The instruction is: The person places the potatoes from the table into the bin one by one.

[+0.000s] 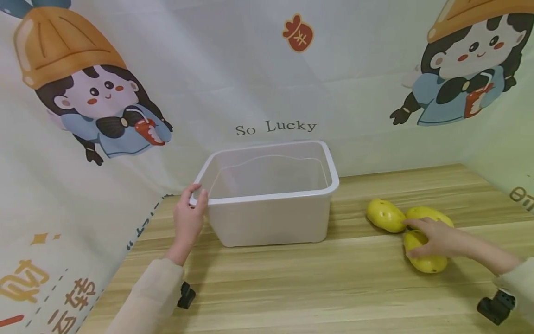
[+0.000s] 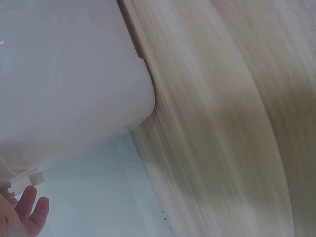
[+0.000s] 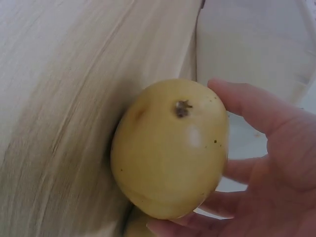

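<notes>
A white plastic bin (image 1: 267,222) stands on the table with its open top facing up and no contents visible inside. My left hand (image 1: 189,222) holds its rim at the near left corner, thumb and fingers on the edge. In the left wrist view the bin's wall (image 2: 69,74) fills the upper left, and only some fingertips (image 2: 39,212) show low down. Right of the bin lie three yellow mangoes. My right hand (image 1: 442,239) grips the nearest mango (image 1: 427,263) from above; its stem end faces the right wrist camera. Two more mangoes, one left (image 1: 384,214) and one behind (image 1: 429,213), lie close to it.
The wood-grain tabletop (image 1: 292,287) extends in front of the bin. A printed cloth (image 1: 208,55) with cartoon figures hangs behind and along both sides, close to the bin's back. Black wrist devices show under the left sleeve (image 1: 154,283) and the right sleeve (image 1: 519,283).
</notes>
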The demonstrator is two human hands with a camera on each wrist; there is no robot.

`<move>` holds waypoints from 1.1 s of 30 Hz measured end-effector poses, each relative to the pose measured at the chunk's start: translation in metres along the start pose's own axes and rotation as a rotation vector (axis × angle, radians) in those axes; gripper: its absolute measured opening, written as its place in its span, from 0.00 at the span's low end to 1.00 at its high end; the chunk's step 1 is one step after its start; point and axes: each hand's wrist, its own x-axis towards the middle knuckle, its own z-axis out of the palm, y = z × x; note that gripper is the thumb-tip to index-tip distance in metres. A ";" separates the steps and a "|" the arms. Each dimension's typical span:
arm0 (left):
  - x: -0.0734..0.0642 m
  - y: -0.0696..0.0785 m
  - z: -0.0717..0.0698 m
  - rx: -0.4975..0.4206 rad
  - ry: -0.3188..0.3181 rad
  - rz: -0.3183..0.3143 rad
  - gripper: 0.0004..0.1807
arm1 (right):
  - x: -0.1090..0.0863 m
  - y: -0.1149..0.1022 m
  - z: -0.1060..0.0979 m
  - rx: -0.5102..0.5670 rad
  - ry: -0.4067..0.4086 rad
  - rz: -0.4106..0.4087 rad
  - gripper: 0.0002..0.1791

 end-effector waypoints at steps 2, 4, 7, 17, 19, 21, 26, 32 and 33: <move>0.000 0.000 0.001 -0.004 0.001 0.001 0.21 | -0.001 0.002 0.002 0.015 -0.021 0.010 0.44; 0.000 -0.001 0.002 -0.010 0.005 0.004 0.21 | -0.002 0.004 0.003 0.041 -0.058 0.020 0.46; -0.001 0.000 0.001 -0.014 0.005 0.004 0.21 | -0.004 0.005 0.006 0.067 -0.109 0.016 0.48; 0.000 0.000 0.000 0.002 -0.012 -0.020 0.22 | -0.005 0.006 0.009 0.066 -0.142 -0.013 0.46; 0.000 0.000 0.000 0.005 -0.022 -0.022 0.22 | -0.004 0.006 0.008 0.066 -0.146 -0.008 0.46; 0.000 -0.001 0.001 0.006 -0.025 -0.022 0.23 | -0.003 0.005 0.008 0.070 -0.148 -0.002 0.45; -0.001 -0.001 0.000 -0.003 -0.020 -0.014 0.22 | -0.002 0.004 0.008 0.090 -0.124 -0.017 0.47; -0.001 0.001 0.000 -0.014 -0.020 -0.013 0.22 | 0.003 0.000 -0.002 0.075 -0.120 -0.001 0.47; -0.001 0.001 -0.001 -0.014 -0.021 -0.013 0.22 | 0.003 -0.002 -0.004 0.066 -0.117 0.000 0.47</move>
